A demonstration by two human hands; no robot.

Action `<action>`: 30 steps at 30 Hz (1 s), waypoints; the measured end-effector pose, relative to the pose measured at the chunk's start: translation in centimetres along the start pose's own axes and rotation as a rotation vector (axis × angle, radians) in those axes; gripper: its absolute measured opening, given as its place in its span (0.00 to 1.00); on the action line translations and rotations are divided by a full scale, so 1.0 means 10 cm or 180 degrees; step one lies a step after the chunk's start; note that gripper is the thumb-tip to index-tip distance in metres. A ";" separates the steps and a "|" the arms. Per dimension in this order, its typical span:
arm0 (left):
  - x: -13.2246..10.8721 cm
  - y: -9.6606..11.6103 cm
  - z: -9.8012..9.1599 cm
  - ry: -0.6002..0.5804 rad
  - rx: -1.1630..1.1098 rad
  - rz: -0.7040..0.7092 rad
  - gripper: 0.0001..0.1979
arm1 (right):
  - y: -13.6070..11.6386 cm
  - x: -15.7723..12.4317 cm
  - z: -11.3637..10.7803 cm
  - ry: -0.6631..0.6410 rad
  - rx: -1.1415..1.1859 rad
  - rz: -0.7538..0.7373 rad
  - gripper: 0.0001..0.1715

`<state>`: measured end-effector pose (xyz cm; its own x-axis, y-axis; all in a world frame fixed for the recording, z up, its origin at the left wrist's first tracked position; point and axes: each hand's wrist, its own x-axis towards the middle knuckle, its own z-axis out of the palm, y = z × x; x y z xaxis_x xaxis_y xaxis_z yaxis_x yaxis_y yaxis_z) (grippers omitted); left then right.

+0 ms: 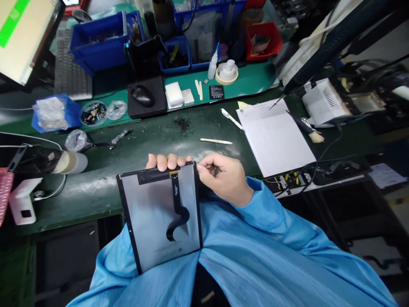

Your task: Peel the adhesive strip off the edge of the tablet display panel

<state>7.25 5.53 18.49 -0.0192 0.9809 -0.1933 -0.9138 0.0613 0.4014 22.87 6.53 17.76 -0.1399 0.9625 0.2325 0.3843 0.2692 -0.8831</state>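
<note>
Two hands on one grey rectangular display panel [161, 221] with black flex ribbon, propped upright between lap and green bench edge [96, 187]. Left hand [168, 162] grips its top edge; right hand [223, 177] pinches the upper right corner. Judged: edge work; next needs fine fingertip pull.

One display panel [161, 217]; two hands [223, 177]

mouse [142, 95] on pad | paper sheet [275, 136] (right) | blue bins [99, 40] | red bin [263, 40]
</note>
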 end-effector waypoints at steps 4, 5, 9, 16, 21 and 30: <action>0.00 0.00 -0.02 0.0037 0.0050 -0.0022 0.29 | 0.02 0.00 -0.01 -0.0015 -0.0080 -0.0144 0.06; 0.00 0.00 -0.02 0.0054 0.0059 -0.0011 0.29 | 0.02 0.00 -0.02 -0.0019 -0.0088 -0.0172 0.07; 0.00 0.00 -0.03 -0.0049 -0.0015 -0.0021 0.28 | 0.02 0.01 -0.02 -0.0043 -0.0093 -0.0219 0.07; -0.02 -0.01 -0.01 -0.0119 -0.0067 -0.0048 0.28 | 0.04 0.01 -0.04 -0.0149 -0.0079 -0.0349 0.08; 0.00 -0.01 -0.03 0.0017 -0.0097 -0.0045 0.30 | 0.05 -0.01 -0.05 -0.0201 0.0024 -0.0309 0.08; 0.06 -0.01 -0.06 0.0301 -0.0043 0.0021 0.31 | 0.09 0.01 0.01 0.0244 0.0519 0.0052 0.07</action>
<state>7.05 5.99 17.77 -0.0627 0.9595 -0.2748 -0.9190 0.0519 0.3908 23.12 6.85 16.98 -0.0624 0.9682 0.2424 0.2320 0.2503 -0.9400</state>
